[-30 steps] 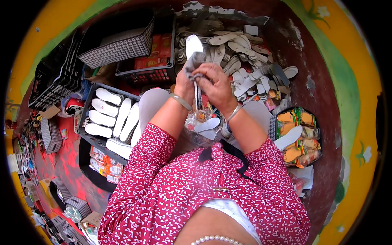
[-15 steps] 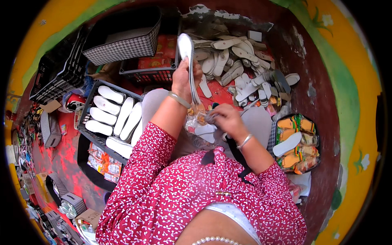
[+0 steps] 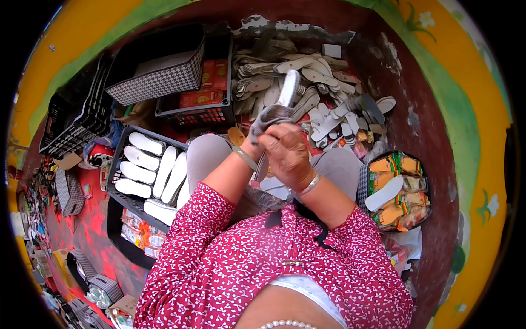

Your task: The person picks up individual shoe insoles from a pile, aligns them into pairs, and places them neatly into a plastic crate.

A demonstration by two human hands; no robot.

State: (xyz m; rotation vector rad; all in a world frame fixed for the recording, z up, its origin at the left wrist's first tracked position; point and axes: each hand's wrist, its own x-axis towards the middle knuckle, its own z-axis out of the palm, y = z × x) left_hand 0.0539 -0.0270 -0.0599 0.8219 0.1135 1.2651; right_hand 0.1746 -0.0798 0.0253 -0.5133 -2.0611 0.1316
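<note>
My left hand [image 3: 250,147] is closed around a thin bundle of white insoles [image 3: 289,88]. The upper end of the bundle points up and to the right, and its lower end shows below my wrists. A grey cloth [image 3: 270,117] lies against the insoles where my hands meet. My right hand [image 3: 287,152] grips this cloth with bent fingers, close against my left hand and partly covering it. White pieces in clear plastic [image 3: 275,188] rest on my lap, beneath my hands.
To my left is a black crate [image 3: 121,189] of white insoles. A heap of loose insoles [image 3: 307,77] lies ahead by the wall. On the right stands a checkered basket [image 3: 363,189] of wrapped insoles. Another checkered basket [image 3: 159,77] sits beside a black crate with red boxes [image 3: 203,98].
My right hand has risen from my lap with the grey cloth to the insoles. The bundle has tipped from upright toward the right, and my left hand has come lower and nearer.
</note>
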